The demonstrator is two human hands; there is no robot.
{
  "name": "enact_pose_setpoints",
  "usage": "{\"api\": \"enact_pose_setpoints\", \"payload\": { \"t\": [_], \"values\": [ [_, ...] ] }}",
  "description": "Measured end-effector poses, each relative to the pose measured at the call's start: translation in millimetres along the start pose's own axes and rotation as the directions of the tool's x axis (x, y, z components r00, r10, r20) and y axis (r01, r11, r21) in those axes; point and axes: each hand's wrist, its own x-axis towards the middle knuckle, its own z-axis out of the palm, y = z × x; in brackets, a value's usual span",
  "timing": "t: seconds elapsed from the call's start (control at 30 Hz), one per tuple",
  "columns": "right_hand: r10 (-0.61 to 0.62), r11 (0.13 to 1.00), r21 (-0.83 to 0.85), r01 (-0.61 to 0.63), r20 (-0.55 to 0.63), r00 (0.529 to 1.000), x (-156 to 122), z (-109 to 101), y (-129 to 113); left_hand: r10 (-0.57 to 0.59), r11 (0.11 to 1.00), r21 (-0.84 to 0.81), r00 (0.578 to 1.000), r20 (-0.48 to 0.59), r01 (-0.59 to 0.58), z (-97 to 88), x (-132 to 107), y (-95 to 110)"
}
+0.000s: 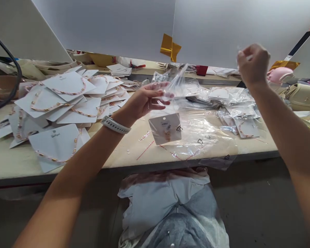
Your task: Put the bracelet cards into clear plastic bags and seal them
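My left hand (150,98), with a pale watch band on its wrist, grips a clear plastic bag (177,84) between thumb and fingers. Below it, a white card (158,137) with a barcode label and a small gold-coloured piece shows through clear plastic. My right hand (253,65) is raised at the right, fingers pinched together; a thin whitish bit shows at the fingertips, too small to name. More flat clear bags (204,134) lie on the table under and beside the card.
Left on the table (119,155) is a heap of white cards with beaded necklaces (54,100). Bagged cards (245,127) are piled at the right. A grey panel (119,27) with yellow tape (170,47) stands behind; a black cable (17,69) hangs at the left.
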Motion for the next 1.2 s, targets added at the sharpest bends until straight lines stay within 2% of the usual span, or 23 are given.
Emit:
{"api": "enact_pose_setpoints", "payload": {
  "t": [0.07,0.1,0.13,0.17,0.2,0.23,0.27,0.3,0.33,0.37,0.5,0.57,0.67,0.73,0.83,0.93,1.07,1.13,1.2],
  "values": [
    [0.022,0.999,0.022,-0.028,0.247,0.969,-27,-21,21,0.047,0.999,0.005,0.999,-0.006,-0.047,-8.4,2,-2],
    [0.019,0.999,0.028,-0.034,0.437,0.899,-45,-29,28,0.063,0.998,0.007,0.998,-0.001,-0.063,-11.7,4,-3],
    [0.028,0.999,0.004,-0.045,0.732,0.681,-65,-35,32,0.078,0.997,0.005,0.997,0.005,-0.078,-14.4,6,-5],
    [0.039,0.998,-0.008,-0.058,0.831,0.555,-85,-38,35,0.093,0.996,0.000,0.996,0.005,-0.093,-16.6,8,-7],
    [0.051,0.998,-0.025,-0.063,0.886,0.460,-104,-40,36,0.107,0.994,-0.010,0.994,-0.003,-0.107,-18.5,9,-9],
    [0.079,0.996,-0.063,-0.060,0.939,0.334,-122,-38,36,0.119,0.992,-0.029,0.993,-0.016,-0.120,-20.2,11,-10],
    [0.084,0.996,-0.073,-0.055,0.964,0.252,-137,-34,36,0.129,0.990,-0.056,0.991,-0.032,-0.131,-21.9,13,-12],
    [0.066,0.997,-0.059,-0.041,0.974,0.217,-148,-27,35,0.138,0.986,-0.090,0.989,-0.046,-0.141,-23.7,14,-14],
    [0.044,0.999,-0.040,-0.019,0.975,0.220,-156,-18,35,0.142,0.981,-0.126,0.988,-0.057,-0.149,-25.7,15,-16],
    [0.018,1.000,-0.018,0.000,0.967,0.254,-160,-7,35,0.149,0.974,-0.161,0.987,-0.064,-0.157,-27.9,17,-18],
    [-0.098,0.995,0.085,0.049,0.830,0.550,-150,47,35,0.154,0.950,-0.252,0.980,-0.127,-0.182,-39.0,23,-28],
    [-0.143,0.989,0.132,0.066,0.743,0.654,-141,69,30,0.119,0.950,-0.260,0.971,-0.206,-0.171,-45.3,27,-33],
    [-0.186,0.980,0.174,0.092,0.660,0.728,-134,87,14,0.046,0.959,-0.253,0.951,-0.305,-0.127,-55.0,30,-39],
    [-0.199,0.969,0.238,0.061,0.613,0.764,-134,90,-1,0.012,0.962,-0.257,0.952,-0.305,-0.095,-60.4,31,-40],
    [-0.182,0.902,0.416,-0.111,0.601,0.778,-134,92,-25,-0.003,0.961,-0.269,0.965,-0.264,-0.071,-64.3,30,-39],
    [-0.135,0.808,0.501,-0.310,0.671,0.729,-132,98,-46,0.006,0.956,-0.284,0.976,-0.217,-0.069,-63.5,27,-39],
    [-0.101,0.655,0.555,-0.513,0.737,0.669,-125,114,-65,-0.024,0.948,-0.315,0.983,-0.180,-0.034,-60.9,24,-40],
    [-0.090,0.622,0.532,-0.574,0.777,0.623,-124,124,-72,-0.028,0.941,-0.336,0.986,-0.166,-0.030,-60.5,23,-40],
    [-0.054,0.628,0.502,-0.595,0.791,0.610,-125,134,-79,-0.001,0.936,-0.348,0.988,-0.151,-0.053,-60.5,22,-40]
  ]
}}
